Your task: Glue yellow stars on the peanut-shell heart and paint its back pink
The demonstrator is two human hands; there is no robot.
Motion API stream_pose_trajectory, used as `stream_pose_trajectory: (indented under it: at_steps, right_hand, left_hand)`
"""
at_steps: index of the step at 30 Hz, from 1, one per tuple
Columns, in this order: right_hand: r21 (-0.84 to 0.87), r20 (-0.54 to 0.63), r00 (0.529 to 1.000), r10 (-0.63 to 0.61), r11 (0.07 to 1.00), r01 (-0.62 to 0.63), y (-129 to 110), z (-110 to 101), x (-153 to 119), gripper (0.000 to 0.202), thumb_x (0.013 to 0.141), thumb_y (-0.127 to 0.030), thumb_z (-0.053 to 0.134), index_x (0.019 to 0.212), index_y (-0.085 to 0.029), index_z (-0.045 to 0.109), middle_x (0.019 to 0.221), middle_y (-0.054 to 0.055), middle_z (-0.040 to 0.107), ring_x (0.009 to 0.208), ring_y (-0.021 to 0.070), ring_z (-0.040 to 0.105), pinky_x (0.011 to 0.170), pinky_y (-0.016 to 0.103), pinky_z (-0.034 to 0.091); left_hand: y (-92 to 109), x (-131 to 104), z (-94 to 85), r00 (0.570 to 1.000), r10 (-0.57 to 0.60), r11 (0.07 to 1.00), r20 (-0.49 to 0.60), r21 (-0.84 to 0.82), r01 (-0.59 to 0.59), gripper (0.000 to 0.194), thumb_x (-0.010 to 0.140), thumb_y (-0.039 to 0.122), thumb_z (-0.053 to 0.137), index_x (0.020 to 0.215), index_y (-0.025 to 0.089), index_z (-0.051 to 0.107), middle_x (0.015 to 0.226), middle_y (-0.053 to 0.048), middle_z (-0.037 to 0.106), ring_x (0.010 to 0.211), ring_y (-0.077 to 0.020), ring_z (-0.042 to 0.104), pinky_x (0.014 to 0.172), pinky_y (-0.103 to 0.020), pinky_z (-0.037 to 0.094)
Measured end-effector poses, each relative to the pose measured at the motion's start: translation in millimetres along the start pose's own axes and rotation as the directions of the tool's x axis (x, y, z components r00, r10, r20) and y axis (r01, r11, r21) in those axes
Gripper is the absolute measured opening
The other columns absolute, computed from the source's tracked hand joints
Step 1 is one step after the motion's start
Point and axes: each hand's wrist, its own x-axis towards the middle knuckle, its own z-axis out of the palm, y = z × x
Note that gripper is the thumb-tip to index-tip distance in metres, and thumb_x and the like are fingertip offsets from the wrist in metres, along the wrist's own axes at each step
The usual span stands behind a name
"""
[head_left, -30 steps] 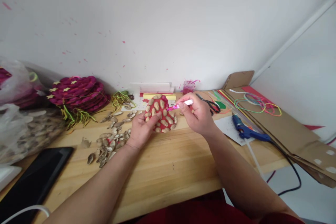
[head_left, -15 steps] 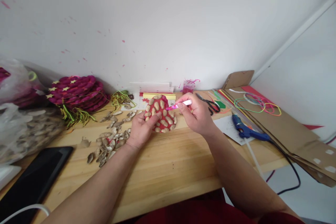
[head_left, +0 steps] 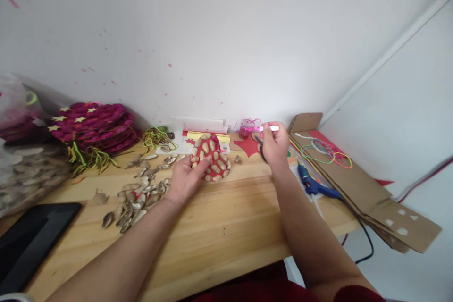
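Observation:
My left hand (head_left: 189, 177) grips a round red piece (head_left: 215, 169) covered in peanut shells, its thumb across the front and the other fingers hidden behind. Magenta paint colours the upper right edge of that piece. A paintbrush (head_left: 272, 128) with a white handle and a pink-stained front is pinched in my right hand (head_left: 278, 146). The brush points left, its front end close to a clear cup (head_left: 245, 130) of pink paint by the wall; whether it touches the cup I cannot tell. Scissors (head_left: 261, 146) lie partly hidden beside my right hand.
Loose peanut shells (head_left: 136, 205) lie left of my left arm, with a black tablet-like device (head_left: 38, 233) nearer. Braided magenta bundles (head_left: 102, 125) stand at back left. Rightward are a blue glue gun (head_left: 314, 186) with its cord, cardboard (head_left: 368, 188) and coloured cords (head_left: 327, 151).
My right hand has carried the paintbrush from the peanut-shell piece rightward and back to the paint cup. My left hand still holds the piece. The whole view has shifted slightly.

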Motion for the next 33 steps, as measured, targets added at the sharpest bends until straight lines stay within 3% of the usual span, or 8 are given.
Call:
stream_pose_trajectory:
  at_steps: [2, 5, 10, 16, 21, 27, 33]
  right_hand:
    - [-0.182, -0.096, 0.994, 0.049, 0.981, -0.066, 8, 0, 17, 0.034, 0.095, -0.058, 0.053, 0.093, -0.024, 0.058, 0.071, -0.003, 0.062, 0.065, 0.017, 0.058, 0.066, 0.029, 0.046]
    - [-0.309, -0.122, 0.989, 0.082, 0.944, -0.116, 15, 0, 42, 0.028, 0.093, -0.049, 0.053, 0.089, -0.022, 0.061, 0.074, 0.0, 0.065, 0.07, 0.0187, 0.059, 0.072, 0.031, 0.046]
    - [-0.484, -0.006, 0.985, 0.173, 0.862, -0.154, 22, 13, 68, 0.022, 0.085, -0.042, 0.066, 0.078, -0.022, 0.068, 0.077, 0.004, 0.072, 0.077, 0.0223, 0.063, 0.079, 0.034, 0.046]
    - [-0.628, 0.083, 0.956, 0.282, 0.76, -0.17, 25, 31, 72, 0.018, 0.082, -0.039, 0.073, 0.078, -0.022, 0.076, 0.09, 0.009, 0.08, 0.097, 0.0296, 0.069, 0.089, 0.039, 0.048]
    - [-0.668, 0.079, 0.954, 0.289, 0.726, -0.164, 23, 29, 71, 0.02, 0.083, -0.041, 0.071, 0.081, -0.022, 0.079, 0.096, 0.011, 0.081, 0.105, 0.0335, 0.068, 0.092, 0.043, 0.048]
    - [-0.625, 0.07, 0.971, 0.228, 0.769, -0.136, 23, 23, 70, 0.028, 0.088, -0.046, 0.064, 0.087, -0.023, 0.079, 0.092, 0.009, 0.081, 0.092, 0.0276, 0.068, 0.085, 0.037, 0.049]
    - [-0.54, 0.045, 0.98, 0.193, 0.83, -0.139, 29, 19, 64, 0.029, 0.087, -0.046, 0.065, 0.088, -0.02, 0.078, 0.087, 0.008, 0.08, 0.081, 0.0246, 0.068, 0.078, 0.034, 0.048]
  left_hand:
    - [-2, 1, 0.3, 1.0, 0.008, 1.0, 0.011, 0.004, -0.008, 0.055, 0.077, 0.067, 0.08, 0.088, 0.014, 0.082, 0.089, -0.012, 0.084, 0.081, -0.0277, 0.077, 0.077, -0.036, 0.06]
    - [-1, 0, 1.2, 0.999, 0.01, 1.0, 0.034, 0.019, -0.011, 0.054, 0.078, 0.066, 0.079, 0.093, 0.014, 0.083, 0.092, -0.013, 0.084, 0.085, -0.0293, 0.077, 0.08, -0.037, 0.06]
    - [3, -2, 2.8, 0.999, 0.036, 0.997, 0.013, 0.066, -0.037, 0.05, 0.079, 0.065, 0.078, 0.086, 0.016, 0.082, 0.087, -0.011, 0.084, 0.078, -0.0264, 0.076, 0.073, -0.033, 0.058]
    - [5, -4, 3.4, 0.998, 0.055, 0.994, 0.006, 0.099, -0.055, 0.048, 0.078, 0.064, 0.077, 0.08, 0.016, 0.08, 0.079, -0.009, 0.082, 0.071, -0.0236, 0.074, 0.064, -0.029, 0.055]
    - [5, -3, 4.0, 0.999, 0.044, 0.995, 0.027, 0.085, -0.046, 0.049, 0.079, 0.063, 0.076, 0.084, 0.015, 0.081, 0.082, -0.009, 0.083, 0.074, -0.0247, 0.075, 0.069, -0.031, 0.057]
    - [1, -2, 5.8, 0.999, 0.02, 0.999, 0.045, 0.029, -0.021, 0.048, 0.078, 0.063, 0.077, 0.086, 0.015, 0.081, 0.085, -0.01, 0.083, 0.077, -0.0258, 0.076, 0.074, -0.033, 0.059]
    - [9, -3, 5.8, 1.0, 0.024, 0.998, 0.018, 0.055, -0.025, 0.047, 0.077, 0.063, 0.076, 0.079, 0.016, 0.079, 0.078, -0.008, 0.081, 0.071, -0.0234, 0.072, 0.068, -0.031, 0.055]
